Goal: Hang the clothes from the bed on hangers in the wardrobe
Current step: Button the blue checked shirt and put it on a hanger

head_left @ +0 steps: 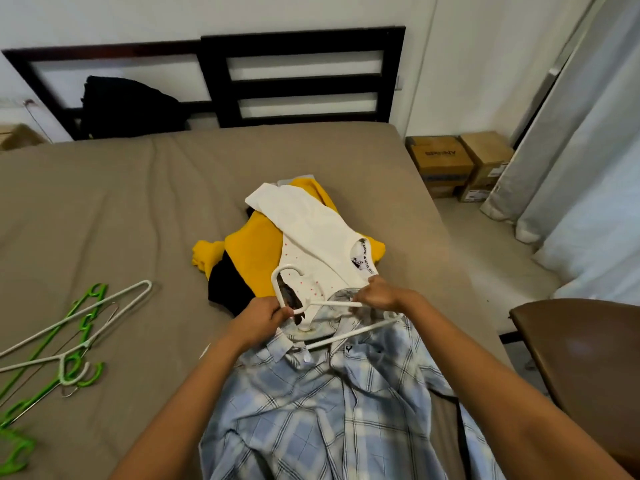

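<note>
plaid shirt (329, 393) flat on bed (138, 202), collar toward fingers | left hand (263, 318) fingers wrapped round white hanger (353, 332) neck | right hand (377, 296) fingers pinch collar, likely feeding hanger in | clothes pile (252, 254) just beyond fingers | spare hangers (69, 341) well left

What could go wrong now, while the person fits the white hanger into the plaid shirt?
1. The left hand and right hand grip the white hanger over the collar of the plaid shirt. If the top button is closed, forcing an arm in may strain the collar.
2. The hanger's hook lies over the white top. Lifting may catch it and drag it along.
</note>
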